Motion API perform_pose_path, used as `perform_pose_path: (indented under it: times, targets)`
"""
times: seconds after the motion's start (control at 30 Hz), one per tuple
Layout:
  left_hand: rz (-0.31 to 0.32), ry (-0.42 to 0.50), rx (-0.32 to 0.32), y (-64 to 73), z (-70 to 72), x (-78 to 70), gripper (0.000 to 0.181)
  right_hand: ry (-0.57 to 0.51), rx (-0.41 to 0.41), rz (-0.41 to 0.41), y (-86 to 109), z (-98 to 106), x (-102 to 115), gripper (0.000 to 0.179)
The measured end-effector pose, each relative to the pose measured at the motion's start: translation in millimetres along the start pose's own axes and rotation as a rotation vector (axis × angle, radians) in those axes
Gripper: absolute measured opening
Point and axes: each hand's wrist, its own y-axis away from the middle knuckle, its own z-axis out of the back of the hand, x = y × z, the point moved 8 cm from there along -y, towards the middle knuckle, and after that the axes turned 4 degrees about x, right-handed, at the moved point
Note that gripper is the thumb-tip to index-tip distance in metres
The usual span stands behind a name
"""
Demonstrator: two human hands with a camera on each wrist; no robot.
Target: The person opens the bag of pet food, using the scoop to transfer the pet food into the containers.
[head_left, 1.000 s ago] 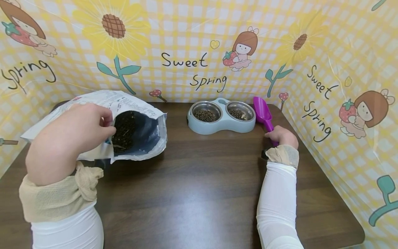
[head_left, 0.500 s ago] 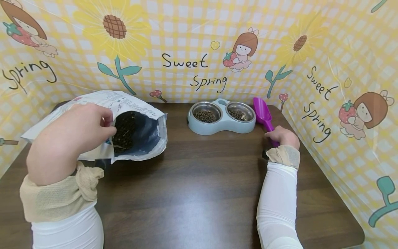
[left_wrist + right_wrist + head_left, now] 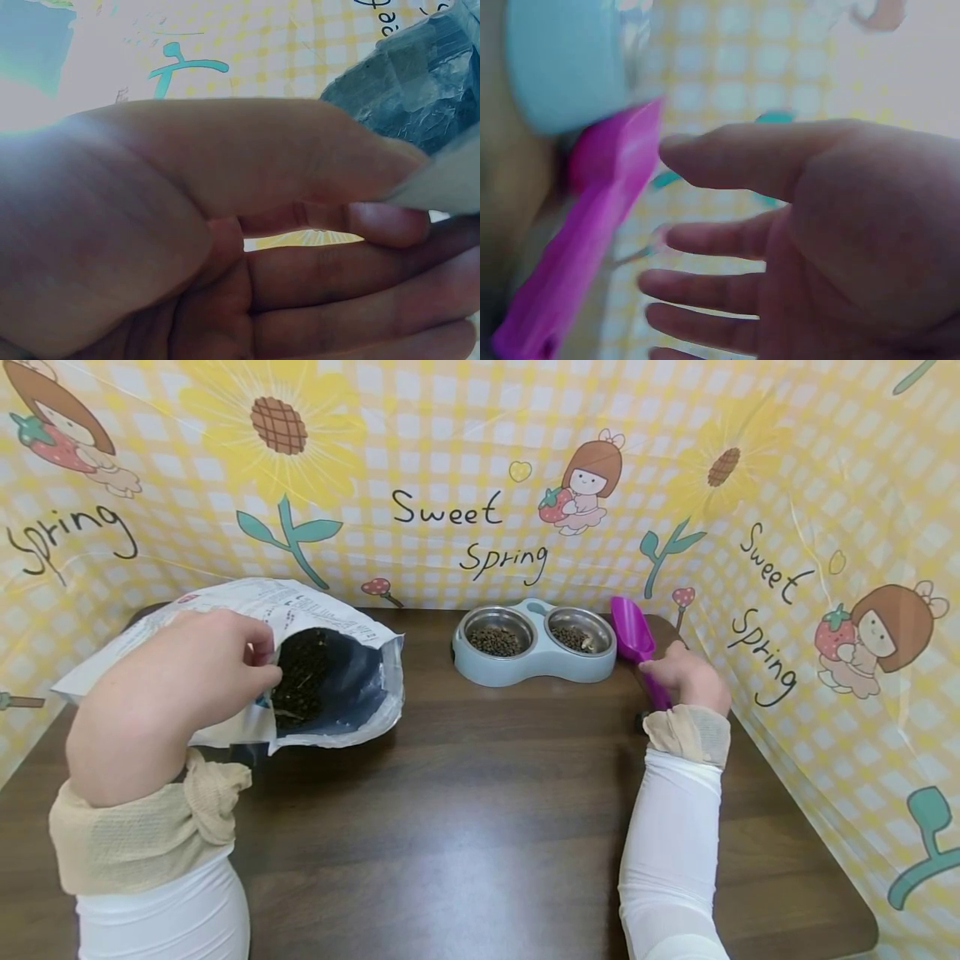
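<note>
At the left of the head view, my left hand (image 3: pixel 180 685) pinches the edge of a white bag (image 3: pixel 255 597) between thumb and fingers. The bag lies on its side, mouth facing right, showing a silvery lining and a dark, crumbly, soil-like material (image 3: pixel 300 685). The left wrist view shows thumb and forefinger on the bag's edge. To the right, my right hand (image 3: pixel 690 677) is just beside the handle of a purple scoop (image 3: pixel 633 628). In the right wrist view its fingers are straight and spread, apart from the scoop's handle (image 3: pixel 562 262).
A light blue double feeding bowl (image 3: pixel 498 673) stands at the back, left of the scoop, with brown pellets in both steel bowls. A small black object (image 3: pixel 642 722) lies under the right wrist. Yellow checked cloth (image 3: pixel 465 443) walls the dark wooden table (image 3: pixel 450 818).
My right hand has let go of the scoop's handle and lifted slightly up and right. The scoop stays lying beside the bowls. The left hand and bag have hardly moved.
</note>
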Motion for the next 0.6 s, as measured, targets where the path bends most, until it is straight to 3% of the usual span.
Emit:
perform_pose_path:
  times: [0.2,0.3,0.43,0.6]
  targets:
    - [-0.009,-0.01,0.0,-0.5,-0.2,-0.5,0.015,0.042,-0.035,0.301,27.5,7,81,0.046]
    - [-0.01,-0.006,0.003,1.2,1.1,-3.3,0.015,0.076,-0.052,0.437,45.2,0,126,0.044]
    - [-0.012,-0.007,-0.001,2.4,3.6,-5.7,0.016,0.126,-0.042,0.61,61.7,-22,182,0.045]
    - [-0.013,-0.016,-0.011,2.1,4.0,-5.8,0.016,0.176,0.029,0.75,71.0,-65,235,0.043]
